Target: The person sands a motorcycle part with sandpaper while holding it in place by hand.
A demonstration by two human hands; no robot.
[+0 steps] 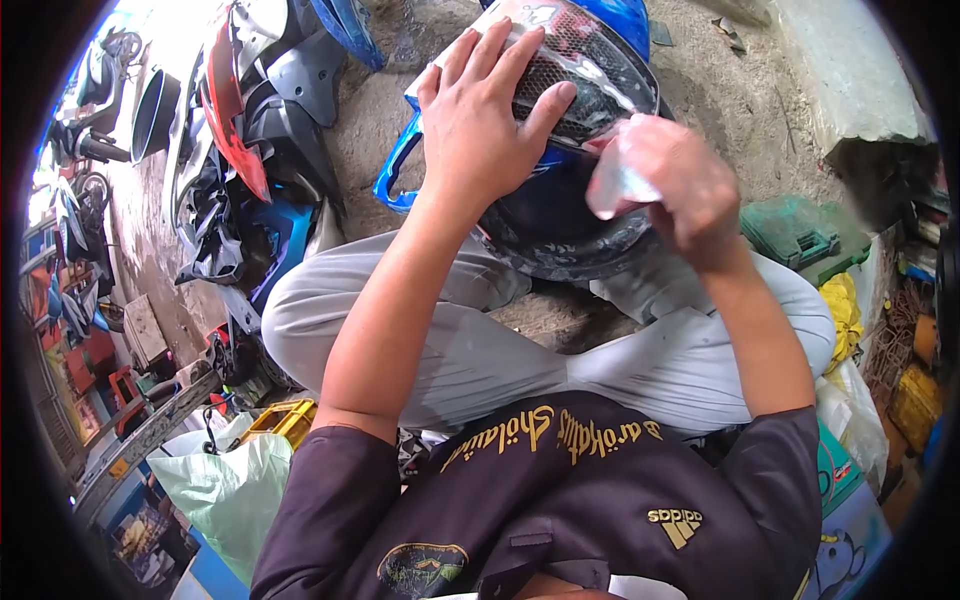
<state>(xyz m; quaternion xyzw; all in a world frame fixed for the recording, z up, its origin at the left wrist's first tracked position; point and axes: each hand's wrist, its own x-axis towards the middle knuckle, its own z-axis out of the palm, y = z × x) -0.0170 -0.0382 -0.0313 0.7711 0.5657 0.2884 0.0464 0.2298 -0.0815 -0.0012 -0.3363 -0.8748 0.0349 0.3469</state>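
Note:
My left hand [485,130] lies flat, fingers spread, on a motorcycle body panel [590,75] with black honeycomb mesh and whitish smears. Blurred by motion, my right hand [685,185] grips a thin, bent whitish-pink sheet [617,185] at the panel's near right edge. Whether the sheet is sandpaper or cloth I cannot tell. A blue plastic part with a loop-shaped end [400,165] shows at the left of the panel. Beneath the panel, between my crossed legs, is a dark round tub-like object [560,235] with whitish marks.
Motorcycle fairings, including a red piece [228,110], are piled on the left. A green plastic case [790,232] and a yellow bag [843,305] lie at my right. Near my left side are a yellow crate [283,422] and a pale green sack [225,490]. A concrete ledge [850,70] stands at upper right.

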